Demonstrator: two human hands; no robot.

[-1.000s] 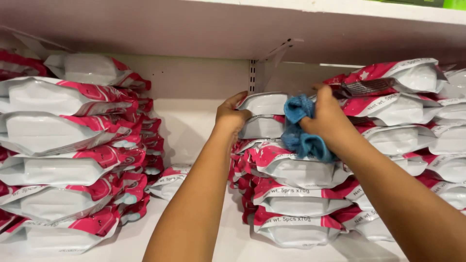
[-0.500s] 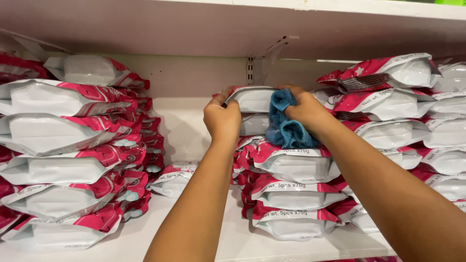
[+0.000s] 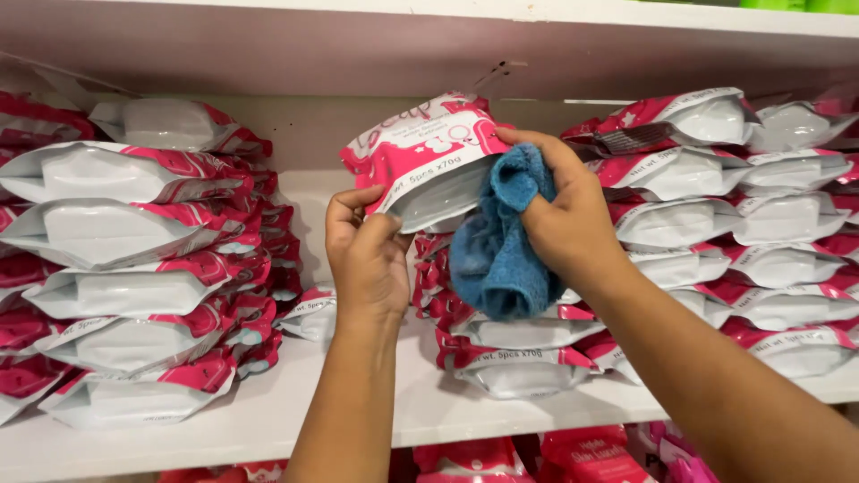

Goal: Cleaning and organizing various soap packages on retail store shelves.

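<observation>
Stage: one pouch (image 3: 425,165) is off the middle stack (image 3: 510,344) and up in both hands, a cloth (image 3: 497,246) pressed to it. By the look of it the wiping of this pouch is under way, not finished.
Done: pouch lifted clear and held in front of the shelf gap at 12 o'clock of the view.
Left: a judgement only, but the stacks at 9 o'clock and 3 o'clock sit untouched, so plenty of pouches remain.
Left hand (image 3: 367,259): at 7 o'clock of the pouch, fingers curled round its lower left edge, thumb up on the face. Closed on the pouch, not wide.
Right hand (image 3: 568,215): at 3 o'clock of the pouch, clenched round the cloth, thumb lying across the pouch's top right corner. It has both cloth and pouch.
Pouch: flat, sealed, pink and white with a silvery base, tilted with the pink face up and towards the camera; a little crumpled, no tear visible.
Cloth: blue, fluffy, bunched; it hangs from the right fist at 5 o'clock of the pouch, touching the pouch's silvery underside.
Shelf (image 3: 268,420): white; the middle stack sits directly below the hands.
Left stack (image 3: 134,286): well apart, at 9 o'clock.
Right stack (image 3: 752,233): just behind the right wrist.
</observation>
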